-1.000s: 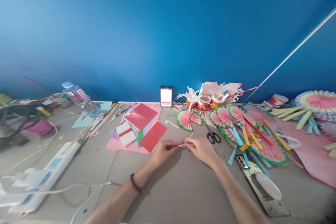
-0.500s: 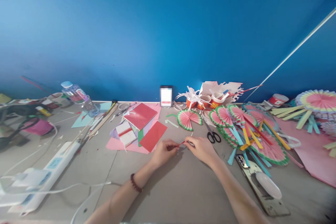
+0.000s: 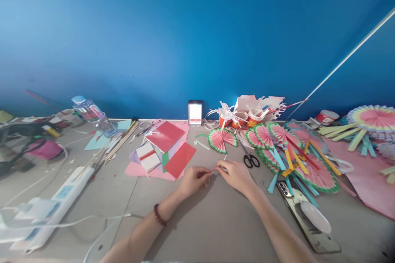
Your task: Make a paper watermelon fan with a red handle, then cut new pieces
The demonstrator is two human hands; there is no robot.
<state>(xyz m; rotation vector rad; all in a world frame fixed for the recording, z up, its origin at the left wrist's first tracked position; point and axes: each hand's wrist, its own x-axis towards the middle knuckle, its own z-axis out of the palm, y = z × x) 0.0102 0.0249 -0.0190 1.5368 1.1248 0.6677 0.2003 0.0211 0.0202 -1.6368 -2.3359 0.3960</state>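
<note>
My left hand (image 3: 194,180) and my right hand (image 3: 233,173) meet above the middle of the table, fingers pinched. Between their fingertips runs a thin, short red strip (image 3: 213,169), largely hidden by the fingers; whether it is paper I cannot make out. Just beyond lies a pleated pink paper fan (image 3: 222,139) with a green edge. Black-handled scissors (image 3: 251,160) rest to the right of my right hand. Nearest my left hand is a red paper sheet (image 3: 180,160), on top of other coloured sheets.
At right, several pleated fans (image 3: 304,168) with coloured strips lie near a phone (image 3: 321,236) bearing a white mouse (image 3: 315,217). Red cups (image 3: 237,122) stand along the wall. At left are a power strip (image 3: 66,191), wooden sticks (image 3: 120,144) and a plastic bottle (image 3: 92,111).
The hands stay almost in place; my left hand has dipped slightly. Less of the red strip shows between the fingertips. Everything else lies as before.
</note>
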